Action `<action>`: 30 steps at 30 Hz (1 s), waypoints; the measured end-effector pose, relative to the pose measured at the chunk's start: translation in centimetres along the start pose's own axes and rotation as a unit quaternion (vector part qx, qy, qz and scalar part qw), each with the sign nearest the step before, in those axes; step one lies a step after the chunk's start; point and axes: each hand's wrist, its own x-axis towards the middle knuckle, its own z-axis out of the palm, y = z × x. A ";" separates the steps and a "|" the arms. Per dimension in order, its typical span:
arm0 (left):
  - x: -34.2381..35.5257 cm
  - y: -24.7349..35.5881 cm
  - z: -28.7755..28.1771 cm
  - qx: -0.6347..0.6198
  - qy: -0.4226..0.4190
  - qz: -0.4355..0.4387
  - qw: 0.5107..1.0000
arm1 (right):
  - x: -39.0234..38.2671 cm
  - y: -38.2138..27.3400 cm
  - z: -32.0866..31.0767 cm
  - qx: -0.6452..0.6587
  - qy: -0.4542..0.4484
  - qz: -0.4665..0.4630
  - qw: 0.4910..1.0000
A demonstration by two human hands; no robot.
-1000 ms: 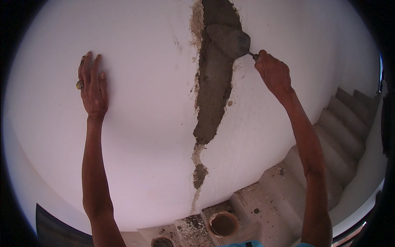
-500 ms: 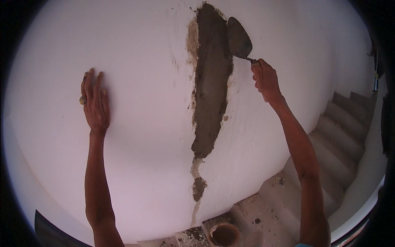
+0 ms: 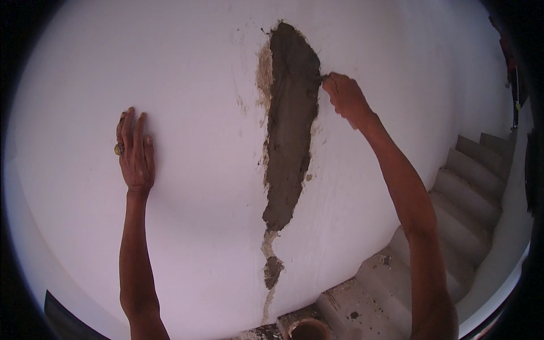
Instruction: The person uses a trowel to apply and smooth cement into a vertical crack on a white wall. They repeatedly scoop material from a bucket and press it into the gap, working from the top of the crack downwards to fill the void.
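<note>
A white wall fills most of the view, with a long strip of wet grey mortar running down its middle. My left hand lies flat on the wall to the left of the strip, fingers stretched out, a ring on one of them. Closed round the handle of a trowel, my right hand is at the strip's upper right edge. The trowel's blade blends into the dark mortar and is hard to make out. Beneath the strip sits a smaller mortar patch.
At the bottom edge a round bowl stands on a stair tread spattered with mortar. Concrete stairs climb along the wall on the right. A small pale object lies on one step. Something dark shows at the lower left.
My right hand has moved left and turned, bringing the trowel from beside the strip onto its upper right edge. The wall sits lower in view. My left hand stays flat on it.
</note>
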 end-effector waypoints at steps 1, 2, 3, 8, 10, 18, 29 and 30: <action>0.0 0.1 -0.1 0.003 -0.005 -0.001 1.000 | -0.3 0.6 0.2 -0.025 0.004 -0.027 0.999; -0.1 -0.2 -0.5 0.012 -0.011 -0.002 1.000 | -1.3 0.2 0.6 -0.032 -0.010 -0.031 0.999; -0.1 -0.3 -0.7 0.016 -0.012 -0.006 1.000 | -2.2 -0.1 0.3 -0.045 -0.021 -0.035 0.998; -0.3 -0.2 -0.7 0.018 -0.023 -0.027 0.999 | -1.5 -0.1 -1.8 -0.102 0.063 -0.005 0.993; 0.0 0.1 -0.5 0.016 -0.020 -0.022 0.999 | 1.2 1.2 -3.0 -0.117 0.145 -0.031 0.982; -0.3 -0.6 -0.6 0.024 -0.013 -0.004 1.000 | 4.4 -2.4 -4.1 0.110 -0.016 0.094 0.989; -0.4 -0.6 -0.5 0.045 -0.006 0.002 0.999 | -1.3 0.2 -0.6 -0.085 -0.020 -0.015 0.996; -0.4 -0.7 -0.6 0.047 -0.008 -0.001 0.999 | -1.7 -0.2 -1.4 -0.086 -0.040 0.009 0.995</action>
